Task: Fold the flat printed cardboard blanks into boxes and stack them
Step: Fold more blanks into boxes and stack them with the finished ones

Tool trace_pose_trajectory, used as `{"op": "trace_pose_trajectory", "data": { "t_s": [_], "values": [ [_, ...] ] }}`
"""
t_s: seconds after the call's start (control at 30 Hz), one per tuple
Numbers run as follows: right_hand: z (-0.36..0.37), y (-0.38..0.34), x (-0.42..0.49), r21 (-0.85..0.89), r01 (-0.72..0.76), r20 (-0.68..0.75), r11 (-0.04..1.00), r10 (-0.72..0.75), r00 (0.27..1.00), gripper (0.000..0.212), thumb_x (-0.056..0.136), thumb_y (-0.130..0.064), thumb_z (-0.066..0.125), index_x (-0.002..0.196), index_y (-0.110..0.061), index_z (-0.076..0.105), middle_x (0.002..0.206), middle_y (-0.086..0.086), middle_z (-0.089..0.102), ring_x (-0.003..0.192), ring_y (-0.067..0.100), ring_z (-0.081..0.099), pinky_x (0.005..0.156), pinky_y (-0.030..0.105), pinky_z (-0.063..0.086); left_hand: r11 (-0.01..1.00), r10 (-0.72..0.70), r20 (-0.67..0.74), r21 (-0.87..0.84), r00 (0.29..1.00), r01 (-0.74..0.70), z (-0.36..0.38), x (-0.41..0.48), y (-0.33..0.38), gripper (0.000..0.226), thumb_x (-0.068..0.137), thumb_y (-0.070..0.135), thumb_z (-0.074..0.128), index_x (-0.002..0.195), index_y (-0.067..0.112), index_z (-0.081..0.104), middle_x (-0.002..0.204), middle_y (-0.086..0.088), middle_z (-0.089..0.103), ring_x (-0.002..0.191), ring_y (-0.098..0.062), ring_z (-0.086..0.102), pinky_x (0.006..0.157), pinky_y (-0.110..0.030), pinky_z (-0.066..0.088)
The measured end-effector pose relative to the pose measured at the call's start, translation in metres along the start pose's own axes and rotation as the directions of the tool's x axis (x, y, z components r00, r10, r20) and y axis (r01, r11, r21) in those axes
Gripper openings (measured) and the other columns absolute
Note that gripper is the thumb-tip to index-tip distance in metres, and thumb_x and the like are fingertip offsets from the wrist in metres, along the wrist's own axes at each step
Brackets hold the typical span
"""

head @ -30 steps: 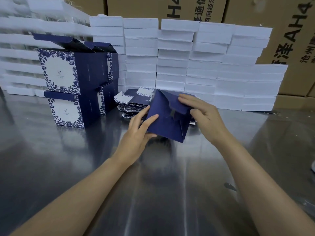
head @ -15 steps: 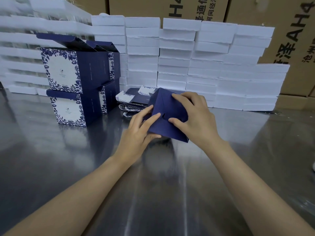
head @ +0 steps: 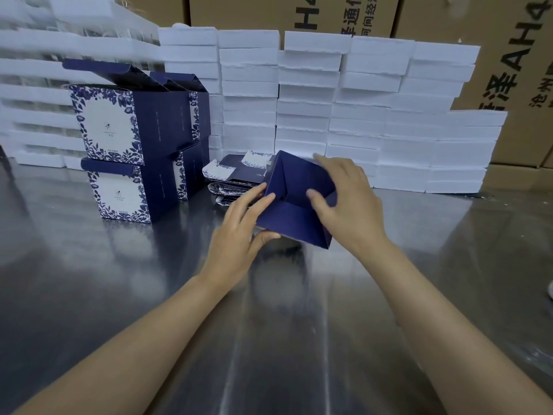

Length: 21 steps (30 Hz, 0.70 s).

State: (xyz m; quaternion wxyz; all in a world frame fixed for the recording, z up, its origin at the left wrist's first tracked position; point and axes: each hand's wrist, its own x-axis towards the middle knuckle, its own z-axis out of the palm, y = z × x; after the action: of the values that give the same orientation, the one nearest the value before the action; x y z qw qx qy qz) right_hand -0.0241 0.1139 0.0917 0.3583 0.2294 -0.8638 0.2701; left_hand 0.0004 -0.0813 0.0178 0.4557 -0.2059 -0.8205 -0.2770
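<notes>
Left hand (head: 239,235): fingers laid along the near-left flap, thumb curled under the lower edge, gripping the navy box blank (head: 294,211). Right hand (head: 347,199): fingers bent over the right flap, thumb pressing into the centre where flaps meet. Blank held tilted just above the steel table (head: 284,339), base end turned towards the camera, part erected.

Step in hand, as judged: closing the base flaps. Flaps overlapping but one corner seam open at the centre. Next move calls for pushing the last flap home until locked, then turning the box upright and carrying it left.

Just beyond the hands, partly hidden behind the blank: pile of flat printed blanks (head: 236,175), blue-and-white floral print showing.

Further left of the left hand: stack of folded boxes (head: 131,148), two tiers, two deep, floral fronts facing the camera, lid flaps raised on the upper tier. Free top surface not plain; placing likely needs a new spot beside or above.

Behind everything: wall of white foam slabs (head: 344,100); brown shipping cartons (head: 493,40) with black lettering at the rear.

Path from hands to stack: nothing lying between on the table.
</notes>
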Motion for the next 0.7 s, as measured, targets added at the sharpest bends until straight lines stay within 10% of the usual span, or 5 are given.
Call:
{"op": "trace_pose_trajectory", "data": {
  "t_s": [0.13, 0.27, 0.43, 0.6, 0.7],
  "values": [
    [0.003, 0.001, 0.003, 0.483, -0.304, 0.026, 0.821, 0.334, 0.942, 0.040, 0.097, -0.025, 0.048, 0.138, -0.028, 0.048, 0.130, -0.008, 0.051, 0.118, 0.012, 0.052, 0.097, 0.034, 0.045, 0.914, -0.274, 0.102, -0.281, 0.956, 0.292, 0.004, -0.003, -0.003, 0.072, 0.090, 0.062, 0.043, 0.149, 0.037, 0.013, 0.154, 0.015, 0.025, 0.142, -0.006, 0.025, 0.114, -0.032, 0.029],
    [0.009, -0.006, -0.001, 0.573, -0.406, 0.167, 0.712, 0.384, 0.908, 0.020, 0.098, -0.027, 0.048, 0.110, -0.022, 0.063, 0.096, -0.016, 0.063, 0.097, 0.011, 0.060, 0.090, 0.047, 0.052, 0.858, -0.369, 0.225, -0.290, 0.902, 0.424, 0.007, -0.006, -0.010, 0.072, 0.095, 0.062, 0.032, 0.153, 0.029, 0.004, 0.156, 0.021, 0.009, 0.145, 0.003, 0.008, 0.121, -0.031, 0.013],
    [0.021, -0.013, -0.009, 0.377, -0.213, 0.048, 0.901, 0.211, 0.976, 0.014, 0.094, -0.029, 0.055, 0.106, -0.026, 0.062, 0.112, -0.014, 0.060, 0.101, 0.006, 0.057, 0.090, 0.038, 0.048, 0.908, -0.279, 0.221, -0.256, 0.934, 0.332, 0.002, -0.008, -0.017, 0.073, 0.099, 0.022, 0.051, 0.149, 0.037, -0.001, 0.152, 0.030, 0.005, 0.142, 0.011, 0.006, 0.113, -0.010, 0.010],
    [0.026, -0.009, -0.007, 0.561, -0.548, 0.254, 0.620, 0.502, 0.827, 0.050, 0.095, -0.032, 0.056, 0.141, -0.020, 0.041, 0.133, -0.005, 0.054, 0.124, 0.016, 0.051, 0.107, 0.038, 0.040, 0.938, -0.144, 0.145, -0.296, 0.979, 0.182, -0.004, 0.000, -0.016, 0.088, 0.095, 0.003, 0.054, 0.150, 0.045, 0.001, 0.156, 0.024, 0.019, 0.145, -0.004, 0.020, 0.119, -0.033, 0.022],
    [0.028, -0.006, -0.009, 0.631, -0.487, 0.233, 0.604, 0.451, 0.862, 0.051, 0.095, -0.018, 0.057, 0.143, -0.018, 0.038, 0.136, -0.001, 0.054, 0.126, 0.015, 0.051, 0.108, 0.039, 0.040, 0.940, -0.085, 0.090, -0.323, 0.992, 0.110, -0.003, 0.002, -0.007, 0.085, 0.089, 0.007, 0.053, 0.153, 0.036, 0.006, 0.146, 0.011, 0.029, 0.137, -0.001, 0.031, 0.111, -0.018, 0.030]
  ]
}}
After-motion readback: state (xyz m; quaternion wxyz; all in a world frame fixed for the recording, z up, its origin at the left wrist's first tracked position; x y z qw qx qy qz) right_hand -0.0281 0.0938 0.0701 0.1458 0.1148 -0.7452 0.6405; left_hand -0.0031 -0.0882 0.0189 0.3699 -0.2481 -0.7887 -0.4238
